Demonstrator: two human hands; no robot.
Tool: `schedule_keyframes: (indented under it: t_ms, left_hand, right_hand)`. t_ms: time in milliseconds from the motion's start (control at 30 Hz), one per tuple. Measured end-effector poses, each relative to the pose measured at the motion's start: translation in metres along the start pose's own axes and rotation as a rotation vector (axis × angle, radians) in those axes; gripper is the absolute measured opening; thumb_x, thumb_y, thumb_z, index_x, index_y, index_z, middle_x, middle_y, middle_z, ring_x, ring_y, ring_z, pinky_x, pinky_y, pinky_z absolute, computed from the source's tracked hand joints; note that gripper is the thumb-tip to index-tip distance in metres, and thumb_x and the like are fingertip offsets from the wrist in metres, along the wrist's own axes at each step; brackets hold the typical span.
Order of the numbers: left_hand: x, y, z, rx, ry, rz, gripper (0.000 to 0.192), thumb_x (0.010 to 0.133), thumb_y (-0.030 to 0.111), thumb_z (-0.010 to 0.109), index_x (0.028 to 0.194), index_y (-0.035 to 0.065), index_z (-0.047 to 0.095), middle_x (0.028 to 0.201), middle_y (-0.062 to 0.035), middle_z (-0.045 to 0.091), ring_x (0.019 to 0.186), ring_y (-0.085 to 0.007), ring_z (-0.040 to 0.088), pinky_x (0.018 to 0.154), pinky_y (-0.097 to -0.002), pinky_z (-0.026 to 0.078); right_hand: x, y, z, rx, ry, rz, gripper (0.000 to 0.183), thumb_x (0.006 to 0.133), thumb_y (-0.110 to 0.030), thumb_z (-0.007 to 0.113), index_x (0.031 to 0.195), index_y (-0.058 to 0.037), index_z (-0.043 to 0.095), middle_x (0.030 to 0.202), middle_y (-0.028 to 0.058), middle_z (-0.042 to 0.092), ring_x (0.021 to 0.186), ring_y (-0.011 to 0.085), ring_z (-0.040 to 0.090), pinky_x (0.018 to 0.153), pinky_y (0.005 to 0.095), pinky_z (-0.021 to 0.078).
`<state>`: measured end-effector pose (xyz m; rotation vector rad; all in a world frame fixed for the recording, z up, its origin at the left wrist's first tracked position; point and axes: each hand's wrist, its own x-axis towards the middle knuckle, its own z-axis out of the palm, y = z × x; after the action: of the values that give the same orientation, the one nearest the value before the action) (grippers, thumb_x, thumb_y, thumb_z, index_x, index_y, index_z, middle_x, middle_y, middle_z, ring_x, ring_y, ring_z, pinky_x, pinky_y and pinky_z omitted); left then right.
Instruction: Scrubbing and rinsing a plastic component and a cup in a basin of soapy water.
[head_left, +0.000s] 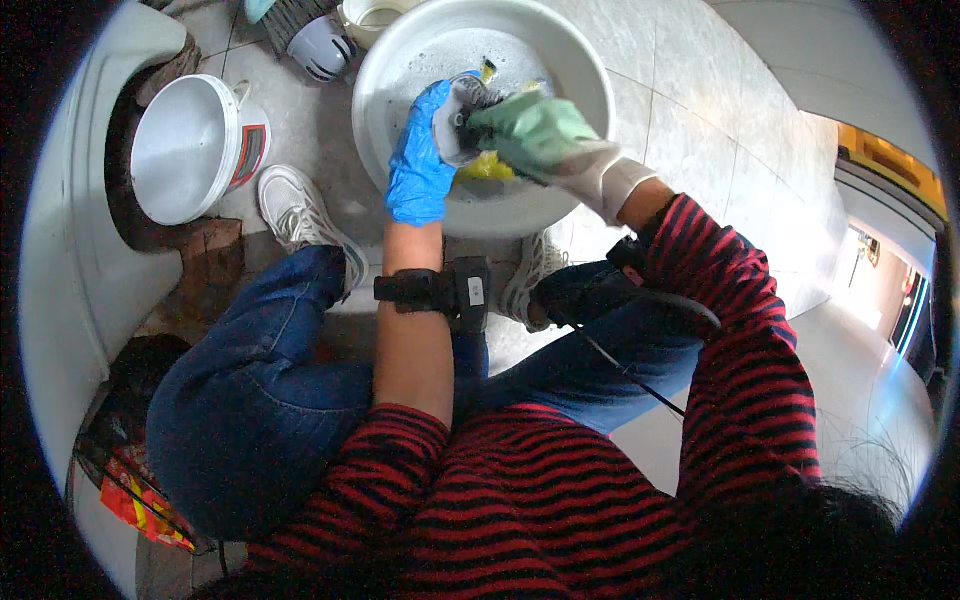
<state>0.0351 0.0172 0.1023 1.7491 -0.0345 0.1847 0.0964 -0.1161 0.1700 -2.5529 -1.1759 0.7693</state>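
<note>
My left hand (422, 154), in a blue disposable glove, holds a round greyish cup-like part (455, 127) tilted over a large white plastic basin (596, 71). My right hand (536, 135), in a pale green and white glove, is closed on a dark object, perhaps a brush, and presses it into the part's near side; the fingers hide most of it. Sudsy water (442, 56) lies in the basin. Below my hands a yellow thing (487, 166) shows in the water, too covered to name.
A white bucket (180, 150) lies tilted on the tiled floor at the left. Behind it are a white rounded container (321, 49), a grey-bristled brush (289, 22) and a cream pot (375, 19). My shoes flank the basin's near side. A thin cord (626, 371) crosses my leg.
</note>
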Motion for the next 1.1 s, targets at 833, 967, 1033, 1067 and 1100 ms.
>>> schedule_keyframes:
  t_ms: [833,967,1033,1067,1100]
  left_hand:
    - [-0.006,-0.005,-0.009,-1.486,0.505,-0.512,0.063,0.087,0.047,0.026,0.124,-0.0011,0.043,0.119,-0.0189,0.050,0.109,-0.0310,0.048,0.094,-0.0458,0.038]
    - [-0.006,-0.002,-0.003,-1.326,0.495,-0.536,0.059,0.087,0.045,0.029,0.120,-0.0009,0.047,0.112,-0.0164,0.055,0.103,-0.0304,0.053,0.092,-0.0421,0.040]
    - [-0.004,-0.002,-0.002,-1.313,0.519,-0.531,0.057,0.087,0.043,0.031,0.119,-0.0005,0.048,0.111,-0.0162,0.055,0.101,-0.0300,0.054,0.091,-0.0418,0.041]
    - [-0.002,-0.001,0.000,-1.305,0.534,-0.528,0.054,0.086,0.041,0.033,0.118,-0.0001,0.048,0.109,-0.0159,0.056,0.099,-0.0296,0.054,0.090,-0.0414,0.042]
    - [0.000,0.000,0.002,-1.297,0.549,-0.524,0.052,0.086,0.040,0.036,0.118,0.0003,0.049,0.108,-0.0156,0.057,0.097,-0.0291,0.055,0.090,-0.0410,0.043]
  right_hand:
    - [-0.003,-0.022,-0.052,1.081,0.015,0.282,0.031,0.083,-0.015,0.055,0.112,-0.0027,0.055,0.094,0.0098,0.063,0.088,0.0155,0.058,0.075,0.0261,0.0466]
    - [0.002,-0.035,-0.026,0.511,0.003,0.107,0.038,0.077,-0.032,0.062,0.105,-0.0055,0.060,0.095,0.0164,0.062,0.085,0.0278,0.060,0.080,0.0326,0.0454]
    - [0.002,-0.037,-0.015,0.384,0.093,-0.177,0.034,0.076,-0.025,0.060,0.103,-0.0045,0.060,0.095,0.0194,0.060,0.087,0.0336,0.058,0.080,0.0357,0.0466]
    - [0.003,-0.036,-0.009,0.385,0.094,-0.174,0.034,0.076,-0.025,0.060,0.103,-0.0045,0.060,0.095,0.0194,0.060,0.087,0.0336,0.058,0.080,0.0357,0.0466]
    - [0.007,-0.034,-0.004,0.274,0.086,-0.203,0.031,0.077,-0.022,0.059,0.103,-0.0061,0.060,0.089,0.0171,0.062,0.081,0.0308,0.060,0.074,0.0348,0.0479]
